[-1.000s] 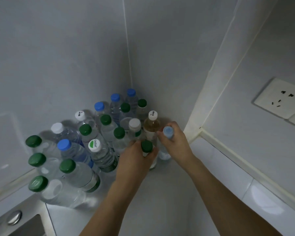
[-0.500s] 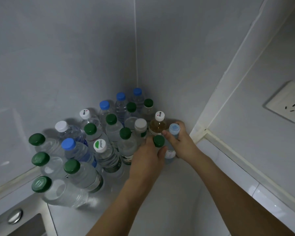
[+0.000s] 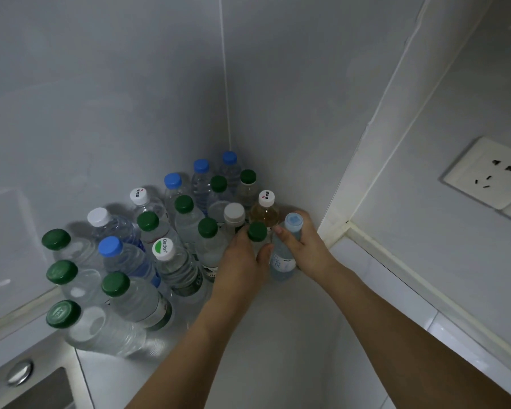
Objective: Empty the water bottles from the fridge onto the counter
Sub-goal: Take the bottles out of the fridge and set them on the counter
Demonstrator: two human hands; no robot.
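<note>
Several water bottles with green, blue and white caps stand packed in the corner of the white counter [image 3: 278,349]. My left hand [image 3: 242,261] grips a green-capped bottle [image 3: 257,231] at the front right of the group. My right hand [image 3: 304,246] is wrapped round a light-blue-capped bottle [image 3: 283,261] standing just to its right, near the wall. A white-capped bottle of amber liquid [image 3: 265,212] stands right behind both. The fridge is not in view.
Grey walls meet in the corner behind the bottles. A wall socket [image 3: 490,172] sits on the right wall above a cream ledge [image 3: 396,261]. A sink [image 3: 39,391] with a round metal fitting [image 3: 19,371] lies at the lower left.
Both hands have pushed their bottles a little farther toward the corner, closer to the packed group. The camera view has shifted slightly.
</note>
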